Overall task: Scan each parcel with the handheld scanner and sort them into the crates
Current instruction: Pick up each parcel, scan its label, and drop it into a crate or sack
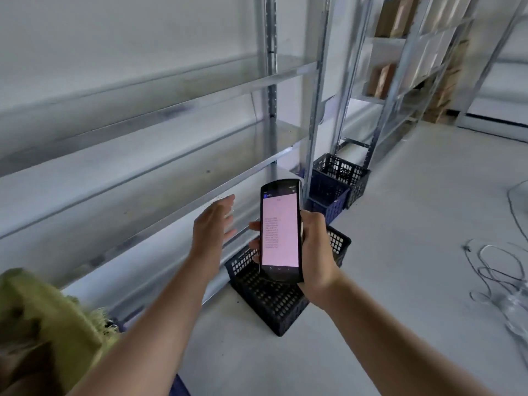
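My right hand (pixel 315 252) grips the black handheld scanner (pixel 281 230) upright, its lit pinkish screen with lines of text facing me. My left hand (pixel 213 224) hovers just left of it with fingers straight, holding nothing, reaching toward the metal shelf. Directly below the scanner a black perforated crate (pixel 274 298) stands on the floor. Further back by the shelf post stand a blue crate (pixel 328 192) and another black crate (pixel 347 172). Brown parcels (pixel 395 18) sit on a far rack at the upper right.
Grey metal shelving (pixel 143 155) runs along my left, its boards bare. White cables (pixel 500 278) lie coiled on the grey floor at right. A green fringed cloth (pixel 43 310) shows at the lower left. More brown boxes (pixel 444 92) are stacked by the far rack.
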`<act>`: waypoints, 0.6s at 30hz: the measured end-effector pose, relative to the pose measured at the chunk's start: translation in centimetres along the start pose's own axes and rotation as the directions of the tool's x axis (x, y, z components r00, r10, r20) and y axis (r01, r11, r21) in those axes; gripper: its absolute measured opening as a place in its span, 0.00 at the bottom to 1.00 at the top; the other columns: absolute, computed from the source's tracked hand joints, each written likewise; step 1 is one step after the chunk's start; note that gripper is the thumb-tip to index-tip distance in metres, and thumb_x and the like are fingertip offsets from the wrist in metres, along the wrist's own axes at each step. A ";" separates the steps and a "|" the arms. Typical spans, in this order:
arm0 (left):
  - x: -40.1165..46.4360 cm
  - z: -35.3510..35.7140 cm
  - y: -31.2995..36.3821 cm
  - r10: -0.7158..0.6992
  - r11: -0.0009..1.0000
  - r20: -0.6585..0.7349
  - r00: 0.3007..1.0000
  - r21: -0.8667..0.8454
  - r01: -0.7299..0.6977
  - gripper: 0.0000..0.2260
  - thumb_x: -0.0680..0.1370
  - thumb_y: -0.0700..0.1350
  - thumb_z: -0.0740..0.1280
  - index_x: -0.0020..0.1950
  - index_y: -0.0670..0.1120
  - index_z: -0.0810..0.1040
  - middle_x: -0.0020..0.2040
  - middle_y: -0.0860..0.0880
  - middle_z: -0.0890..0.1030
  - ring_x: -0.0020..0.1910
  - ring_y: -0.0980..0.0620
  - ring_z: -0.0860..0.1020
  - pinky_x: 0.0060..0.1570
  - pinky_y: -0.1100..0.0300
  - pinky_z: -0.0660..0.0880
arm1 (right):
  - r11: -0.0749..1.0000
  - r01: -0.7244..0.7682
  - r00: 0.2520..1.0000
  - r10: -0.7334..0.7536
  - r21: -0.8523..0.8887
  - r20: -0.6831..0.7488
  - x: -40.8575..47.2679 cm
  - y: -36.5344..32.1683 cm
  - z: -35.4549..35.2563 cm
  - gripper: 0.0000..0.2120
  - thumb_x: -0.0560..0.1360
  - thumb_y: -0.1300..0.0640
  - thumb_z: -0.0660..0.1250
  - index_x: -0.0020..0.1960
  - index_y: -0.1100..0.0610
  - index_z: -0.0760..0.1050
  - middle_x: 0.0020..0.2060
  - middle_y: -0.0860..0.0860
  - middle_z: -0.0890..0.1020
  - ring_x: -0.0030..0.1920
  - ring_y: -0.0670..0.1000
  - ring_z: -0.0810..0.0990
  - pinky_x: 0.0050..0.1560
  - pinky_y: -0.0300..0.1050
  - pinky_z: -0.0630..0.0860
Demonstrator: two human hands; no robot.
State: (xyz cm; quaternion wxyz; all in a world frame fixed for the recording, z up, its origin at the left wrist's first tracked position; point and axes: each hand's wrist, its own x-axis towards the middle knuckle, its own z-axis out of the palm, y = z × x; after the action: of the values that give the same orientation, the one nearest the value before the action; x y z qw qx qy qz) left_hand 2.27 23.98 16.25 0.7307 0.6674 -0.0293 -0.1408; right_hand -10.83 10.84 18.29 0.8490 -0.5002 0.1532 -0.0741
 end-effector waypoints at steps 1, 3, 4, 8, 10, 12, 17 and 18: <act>0.2 2.1 -0.7 -0.010 1.000 0.020 1.000 0.004 0.010 0.09 0.85 0.49 0.66 0.62 0.54 0.84 0.65 0.56 0.82 0.65 0.50 0.80 0.64 0.50 0.78 | 1.000 -0.009 1.000 0.009 -0.001 -0.026 0.1 -0.6 -2.1 0.29 0.86 0.45 0.44 0.70 0.58 0.77 0.60 0.63 0.86 0.51 0.61 0.84 0.50 0.53 0.82; 0.9 5.8 -1.9 -0.035 0.999 0.049 0.998 0.020 0.034 0.09 0.85 0.49 0.65 0.61 0.54 0.84 0.63 0.57 0.83 0.65 0.49 0.81 0.64 0.49 0.78 | 1.000 -0.008 0.998 0.008 0.001 -0.069 0.5 -1.8 -5.7 0.29 0.86 0.45 0.44 0.69 0.59 0.78 0.59 0.63 0.86 0.51 0.62 0.84 0.55 0.58 0.80; 1.4 7.4 -2.5 -0.045 0.999 0.061 0.997 0.029 0.043 0.08 0.85 0.48 0.65 0.60 0.54 0.84 0.62 0.57 0.84 0.64 0.49 0.81 0.65 0.48 0.78 | 1.000 -0.006 0.997 0.006 0.001 -0.081 1.0 -2.4 -7.3 0.30 0.86 0.46 0.44 0.69 0.60 0.77 0.60 0.63 0.86 0.51 0.62 0.84 0.56 0.58 0.79; 5.0 12.9 -5.2 -0.096 0.994 0.102 0.990 0.069 0.089 0.09 0.84 0.49 0.66 0.61 0.54 0.84 0.65 0.55 0.83 0.66 0.48 0.80 0.69 0.45 0.77 | 1.000 -0.017 0.994 0.018 0.003 -0.112 4.2 -4.0 -12.9 0.29 0.85 0.48 0.44 0.69 0.63 0.76 0.59 0.64 0.86 0.49 0.61 0.83 0.50 0.55 0.82; 7.7 15.2 -6.9 -0.131 0.990 0.110 0.985 0.074 0.124 0.09 0.84 0.50 0.66 0.62 0.53 0.83 0.63 0.56 0.83 0.66 0.48 0.80 0.69 0.44 0.76 | 1.000 -0.019 0.990 0.017 -0.013 -0.141 6.7 -4.3 -15.5 0.29 0.85 0.48 0.45 0.67 0.63 0.77 0.57 0.64 0.86 0.50 0.62 0.83 0.53 0.56 0.80; 10.8 17.6 -8.9 -0.166 0.984 0.116 0.979 0.085 0.157 0.11 0.84 0.51 0.65 0.64 0.53 0.83 0.63 0.56 0.83 0.66 0.47 0.80 0.68 0.47 0.77 | 0.999 -0.036 0.984 0.032 -0.019 -0.175 9.7 -4.2 -18.1 0.29 0.85 0.47 0.44 0.65 0.62 0.78 0.56 0.63 0.87 0.50 0.61 0.84 0.53 0.56 0.80; 20.7 23.7 -14.1 -0.261 0.965 0.104 0.960 0.058 0.256 0.10 0.85 0.50 0.65 0.63 0.54 0.83 0.61 0.56 0.83 0.65 0.49 0.80 0.66 0.48 0.77 | 0.989 -0.135 0.966 0.119 -0.056 -0.228 20.0 -4.4 -24.8 0.31 0.83 0.43 0.47 0.68 0.63 0.78 0.58 0.63 0.86 0.49 0.61 0.84 0.43 0.48 0.82; 22.7 24.9 -15.0 -0.286 0.958 0.091 0.954 0.057 0.281 0.09 0.85 0.49 0.64 0.62 0.54 0.83 0.62 0.54 0.83 0.65 0.49 0.80 0.65 0.48 0.78 | 0.987 -0.151 0.959 0.133 -0.054 -0.249 22.3 -4.7 -26.0 0.31 0.83 0.43 0.47 0.69 0.63 0.77 0.59 0.64 0.86 0.49 0.61 0.84 0.44 0.49 0.83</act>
State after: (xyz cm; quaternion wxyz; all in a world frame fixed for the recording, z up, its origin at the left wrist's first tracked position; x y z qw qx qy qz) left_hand 15.81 -6.73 0.89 0.6860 0.6725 0.0277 -0.2763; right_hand 1.58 -19.19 6.49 0.8082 -0.5052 0.2947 -0.0684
